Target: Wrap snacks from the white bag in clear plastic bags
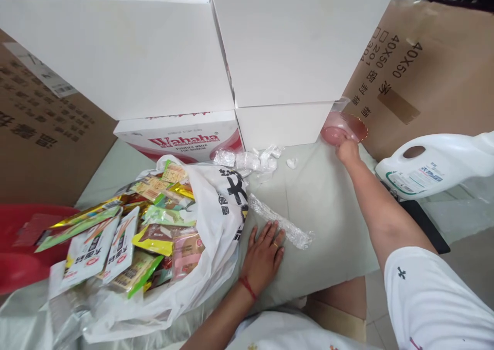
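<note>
My left hand (263,253) lies flat on the covered table, fingers spread, its fingertips at a crumpled strip of clear bubble wrap (281,221). With my arm stretched to the far right, my right hand (346,148) grips the near rim of a pink see-through bowl (353,125) with a gold edge; part of the fingers is hidden. To the left of my left hand, a white plastic bag (216,226) gapes open, full of packaged snacks (154,237). Small crumpled pieces of clear wrap (250,159) lie farther back.
White boxes (285,46) stand along the back, above a Wahaha carton (185,138). Brown cardboard boxes (436,92) flank both sides. On the right are a white detergent bottle (428,167) and a flat black object (424,226). A red plastic item (23,247) sits at far left.
</note>
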Demonstrator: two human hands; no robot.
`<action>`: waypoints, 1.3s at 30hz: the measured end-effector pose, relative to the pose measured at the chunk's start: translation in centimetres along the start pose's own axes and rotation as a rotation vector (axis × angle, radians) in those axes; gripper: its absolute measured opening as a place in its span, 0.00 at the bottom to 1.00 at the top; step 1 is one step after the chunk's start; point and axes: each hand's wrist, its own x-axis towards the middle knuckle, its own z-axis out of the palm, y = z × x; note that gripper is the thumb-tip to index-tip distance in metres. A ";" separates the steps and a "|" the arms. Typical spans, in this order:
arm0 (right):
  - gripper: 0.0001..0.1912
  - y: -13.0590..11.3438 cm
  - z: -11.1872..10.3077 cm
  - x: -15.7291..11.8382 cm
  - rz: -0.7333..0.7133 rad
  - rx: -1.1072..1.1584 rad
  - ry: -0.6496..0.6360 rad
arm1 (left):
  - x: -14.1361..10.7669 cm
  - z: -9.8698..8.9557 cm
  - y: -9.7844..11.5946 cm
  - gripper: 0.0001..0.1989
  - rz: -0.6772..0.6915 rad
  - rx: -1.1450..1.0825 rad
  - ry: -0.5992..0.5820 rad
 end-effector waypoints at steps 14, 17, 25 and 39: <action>0.11 -15.8 -3.5 -28.4 -0.217 0.320 -0.329 | -2.2 -0.2 0.0 0.16 -0.017 -0.412 0.288; 0.12 -15.4 -2.2 -29.9 -0.206 0.176 -0.371 | -3.5 -0.1 -0.1 0.13 -0.164 -0.615 0.379; 0.12 -15.9 -0.1 -30.2 0.260 0.645 -0.374 | -2.1 0.5 1.1 0.16 -0.579 -1.293 0.099; 0.20 -17.9 -1.2 -33.2 0.447 0.953 -0.368 | 0.4 1.2 2.6 0.13 -0.600 -1.469 0.190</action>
